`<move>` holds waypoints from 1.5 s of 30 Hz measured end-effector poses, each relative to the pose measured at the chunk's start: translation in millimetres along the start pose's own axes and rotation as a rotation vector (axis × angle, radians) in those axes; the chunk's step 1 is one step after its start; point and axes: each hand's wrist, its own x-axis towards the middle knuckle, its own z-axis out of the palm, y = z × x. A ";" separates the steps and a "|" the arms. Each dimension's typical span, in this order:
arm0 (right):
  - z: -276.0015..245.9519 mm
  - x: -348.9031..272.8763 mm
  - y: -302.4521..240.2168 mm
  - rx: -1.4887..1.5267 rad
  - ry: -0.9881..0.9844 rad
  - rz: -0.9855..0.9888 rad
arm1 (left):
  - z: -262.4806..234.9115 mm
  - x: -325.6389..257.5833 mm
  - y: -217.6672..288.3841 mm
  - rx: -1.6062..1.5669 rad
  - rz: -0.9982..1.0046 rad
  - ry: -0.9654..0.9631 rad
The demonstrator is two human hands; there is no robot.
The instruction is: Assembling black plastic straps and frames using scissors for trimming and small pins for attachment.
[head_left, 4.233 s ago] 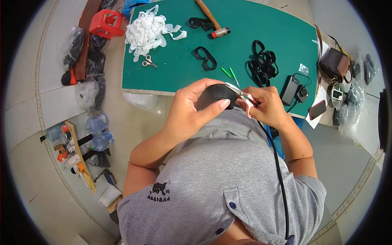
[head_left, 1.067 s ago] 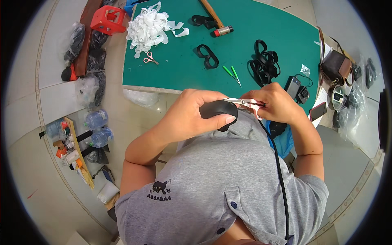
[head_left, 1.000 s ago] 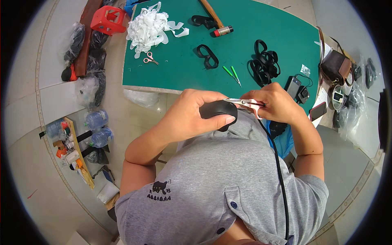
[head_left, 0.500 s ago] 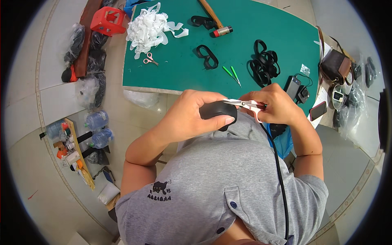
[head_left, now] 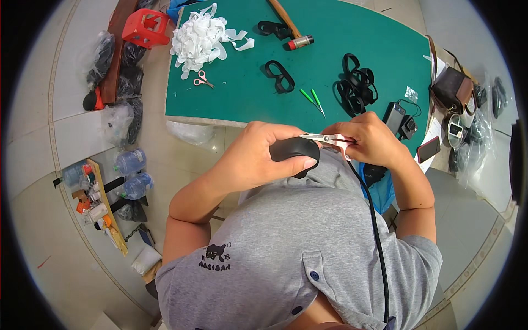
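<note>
— Comparing with four seconds back?
— Left hand (head_left: 258, 157) still grips the black piece (head_left: 294, 151); right hand (head_left: 366, 140), closed on small scissors (head_left: 324, 138), sits higher at its edge.
— Surroundings?
— Green mat (head_left: 385, 60), white scraps (head_left: 201, 38), tiled floor (head_left: 49, 132).

Head-worn fisheye, looking steeply down, close

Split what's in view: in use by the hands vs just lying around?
In use: left hand holding black piece; right hand with small scissors.
Lying about: pink scissors, hammer, white strips, green tweezers, red stool.
</note>
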 end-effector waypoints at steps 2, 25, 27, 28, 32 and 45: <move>-0.6 -0.6 1.3 0.000 0.037 -0.004 | 0.2 0.9 -2.0 0.009 0.002 -0.003; 9.4 20.7 -7.8 1.200 0.032 0.594 | -6.1 16.6 -35.7 -1.218 -0.488 -0.269; 10.4 20.3 -8.5 1.164 0.039 0.587 | -6.7 16.7 -36.4 -1.251 -0.477 -0.311; 10.9 19.7 -10.6 0.993 0.123 0.525 | -6.4 16.8 -34.6 -1.286 -0.472 -0.312; 3.4 15.5 5.5 -0.095 0.463 -0.067 | -7.8 16.8 -32.6 -1.433 -0.453 -0.354; -37.4 23.4 10.6 -0.855 0.287 -0.614 | -2.6 20.7 -25.2 -1.652 -0.731 -0.417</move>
